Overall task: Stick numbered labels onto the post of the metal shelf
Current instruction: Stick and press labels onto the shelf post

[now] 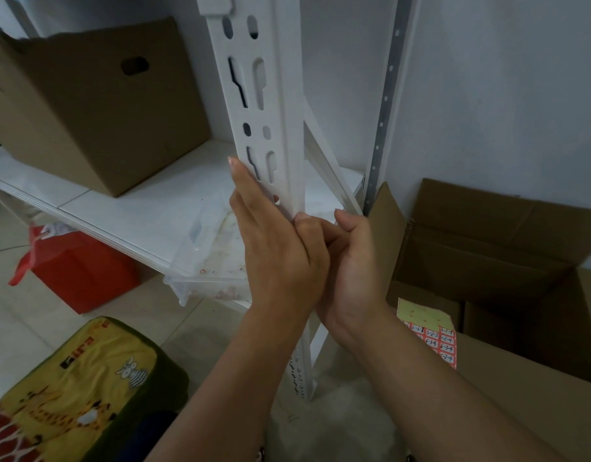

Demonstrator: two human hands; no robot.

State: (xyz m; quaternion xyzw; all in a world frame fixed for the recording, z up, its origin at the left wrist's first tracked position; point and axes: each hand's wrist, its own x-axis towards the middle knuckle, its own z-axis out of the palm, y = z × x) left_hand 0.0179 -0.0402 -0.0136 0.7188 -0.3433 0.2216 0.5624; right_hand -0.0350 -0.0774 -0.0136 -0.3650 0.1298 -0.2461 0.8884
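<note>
A white slotted metal post (270, 105) of the shelf rises through the middle of the view. My left hand (274, 241) lies flat against the post's front face with its fingers straight, pointing up. My right hand (347, 261) is just right of it, fingers curled, with the thumb pressing on the post's corner edge. Any label under the hands is hidden. A sheet of red numbered labels (434, 338) with a yellow top lies on the flap of the cardboard box at the right.
A white shelf board (127, 201) carries a brown cardboard box (97, 105) and a clear plastic tray (214, 261). An open cardboard box (507, 261) stands at the right, a red bag (84, 271) under the shelf, a yellow cushion (77, 391) at lower left.
</note>
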